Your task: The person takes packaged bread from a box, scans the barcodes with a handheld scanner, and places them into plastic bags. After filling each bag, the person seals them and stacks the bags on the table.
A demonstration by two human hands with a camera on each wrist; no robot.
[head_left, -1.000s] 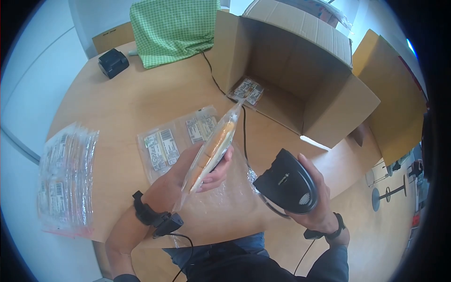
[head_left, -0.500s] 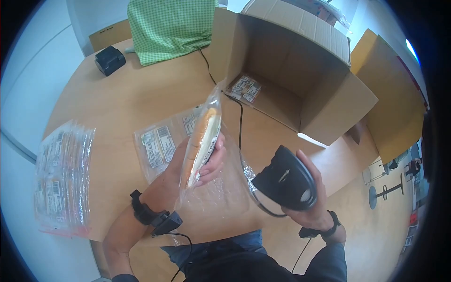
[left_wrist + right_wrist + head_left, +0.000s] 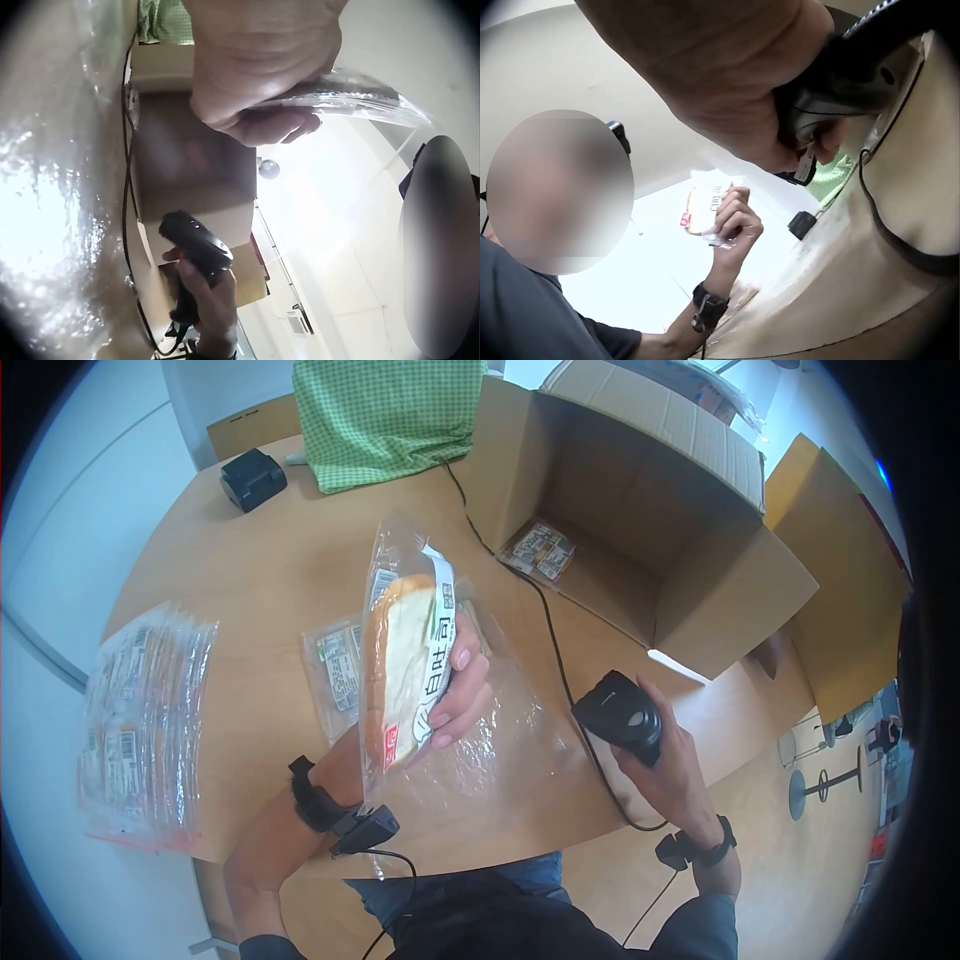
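Observation:
My left hand (image 3: 466, 695) grips a bagged bread roll (image 3: 405, 660) upright above the table, fingers wrapped round its right edge. Its clear bag carries a white printed strip and a small red mark, and the pale cut side faces the head camera. In my right hand (image 3: 672, 775) is a black barcode scanner (image 3: 622, 718), held apart from the roll, to its right. The right wrist view shows my fingers curled round the scanner's handle (image 3: 832, 97). More labelled packs (image 3: 338, 672) lie on the table behind my left hand, partly hidden by it.
A thick stack of bagged packs (image 3: 140, 730) lies at the table's left. At the back, an open cardboard box (image 3: 640, 510) lies on its side with labelled packs (image 3: 542, 550) inside. A black device (image 3: 253, 480) stands near a green checked cloth (image 3: 390, 425). The scanner cable (image 3: 560, 650) crosses the table.
My left hand has turned the bagged roll from edge-on to show its cut side and printed strip. The scanner has tilted and now points more toward the back of the table.

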